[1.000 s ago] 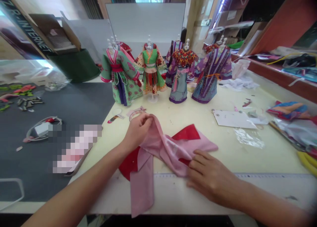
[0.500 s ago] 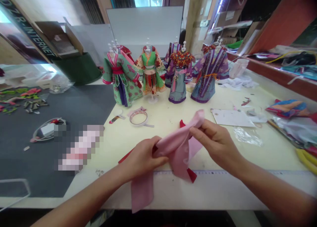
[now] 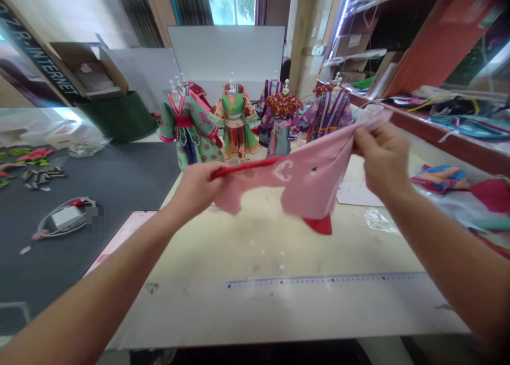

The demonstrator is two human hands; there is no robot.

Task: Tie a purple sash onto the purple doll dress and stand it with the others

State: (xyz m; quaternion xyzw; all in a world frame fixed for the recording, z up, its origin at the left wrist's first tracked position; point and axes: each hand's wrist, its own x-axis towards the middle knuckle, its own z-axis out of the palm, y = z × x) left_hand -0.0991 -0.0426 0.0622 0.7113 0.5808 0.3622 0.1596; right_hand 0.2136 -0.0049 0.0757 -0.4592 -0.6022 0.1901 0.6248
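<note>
A small pink doll garment (image 3: 314, 173) with red edging and a white curled motif hangs stretched between my hands above the table. My left hand (image 3: 199, 187) pinches its red-edged end. My right hand (image 3: 384, 155) grips the raised pink end, with a bit of cloth poking out beyond the fingers. Below the cloth's right part, a red piece (image 3: 321, 225) hangs down. Behind it stand small dress forms in costume: a green robe (image 3: 191, 126), a green and orange dress (image 3: 236, 120) and a purple robe (image 3: 330, 110).
A ruler (image 3: 330, 280) lies along the table's front. To the left, on a dark mat (image 3: 131, 173), are a white charger with cable (image 3: 67, 216) and a phone (image 3: 123, 235). Clear plastic (image 3: 380, 220) and folded colourful cloth (image 3: 440, 177) lie at right.
Both hands have lifted the pink garment off the table and pulled it wide. My right hand rose to the right, my left hand moved up and left. The camera view has shifted slightly.
</note>
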